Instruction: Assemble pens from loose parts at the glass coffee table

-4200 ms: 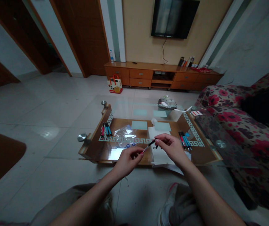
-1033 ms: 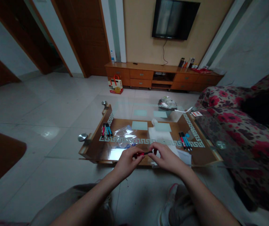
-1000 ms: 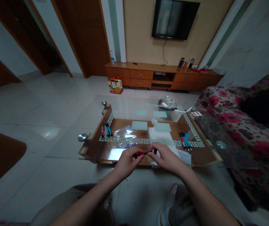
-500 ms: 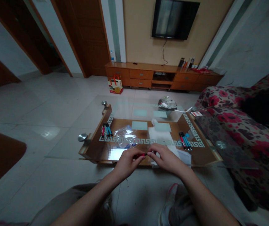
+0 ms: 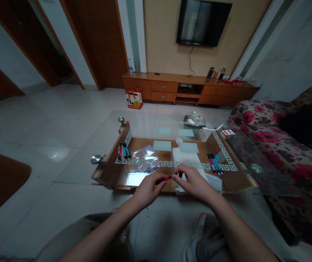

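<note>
A: Both hands dropped since approx 4 s back – pen was held up, tilted, well above the white paper; now low, near level, just over near edge of surface (image 5: pixel 109 174). Hands also closed in, fingertips nearly meeting

B: Grip status?

A: Left hand (image 5: pixel 146 189) pinching red end of pen (image 5: pixel 166 178). Right hand (image 5: pixel 195 183) clenched on the other end, dark part mostly hidden under fingers. Can't tell if cap is seated or partway

B: Risks?

A: My read: small part slips from pinch, rolls off glass edge to floor. Pushing off-axis could jam or skid, ink on skin or white paper (image 5: pixel 185 160). Plastic bag (image 5: pixel 145 158) near left wrist, snag possible. Pen groups l. (image 5: pixel 123 150) and r. (image 5: pixel 214 162) well apart, no clash
</note>
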`<state>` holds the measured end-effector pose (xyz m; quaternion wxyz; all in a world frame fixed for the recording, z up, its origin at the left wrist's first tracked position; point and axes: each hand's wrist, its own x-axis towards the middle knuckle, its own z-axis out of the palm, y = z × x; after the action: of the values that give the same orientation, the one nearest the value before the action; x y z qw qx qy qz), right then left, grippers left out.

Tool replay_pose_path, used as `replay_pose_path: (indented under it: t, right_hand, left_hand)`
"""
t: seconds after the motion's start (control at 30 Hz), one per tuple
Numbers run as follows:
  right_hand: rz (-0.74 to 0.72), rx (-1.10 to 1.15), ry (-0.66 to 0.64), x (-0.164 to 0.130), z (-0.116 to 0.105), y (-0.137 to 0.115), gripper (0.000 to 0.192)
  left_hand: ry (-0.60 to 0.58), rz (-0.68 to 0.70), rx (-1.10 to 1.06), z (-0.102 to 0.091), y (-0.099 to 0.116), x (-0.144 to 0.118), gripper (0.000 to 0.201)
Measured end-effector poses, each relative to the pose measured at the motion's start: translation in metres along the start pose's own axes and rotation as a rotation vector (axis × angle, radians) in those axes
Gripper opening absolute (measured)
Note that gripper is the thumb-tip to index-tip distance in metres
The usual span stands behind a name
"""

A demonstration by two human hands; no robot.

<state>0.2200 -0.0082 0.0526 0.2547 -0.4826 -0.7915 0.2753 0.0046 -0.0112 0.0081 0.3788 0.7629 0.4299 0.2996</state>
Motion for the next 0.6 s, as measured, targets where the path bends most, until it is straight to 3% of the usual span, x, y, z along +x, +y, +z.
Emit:
replay_pose_path:
  t: [0.1, 0.23, 0.4, 0.6]
  right_hand:
    - [0.049, -0.007, 0.032, 0.001, -0.002, 0.0, 0.029]
    - [0.236, -0.152, 0.16, 0.001, -0.007, 0.011, 0.046]
    - [0.413, -0.425, 0.133, -0.001, -0.008, 0.035, 0.031]
    - [0.362, -0.422, 0.036, -0.005, 0.001, 0.047, 0.022]
  left_hand:
    - [0.011, 0.001, -0.009, 0.001, -0.003, 0.0, 0.021]
    - [0.047, -0.003, -0.017, 0.004, -0.009, 0.0, 0.021]
    - [0.085, -0.008, 0.007, 0.005, -0.013, 0.0, 0.024]
    - [0.073, -0.001, 0.005, 0.003, -0.011, 0.0, 0.023]
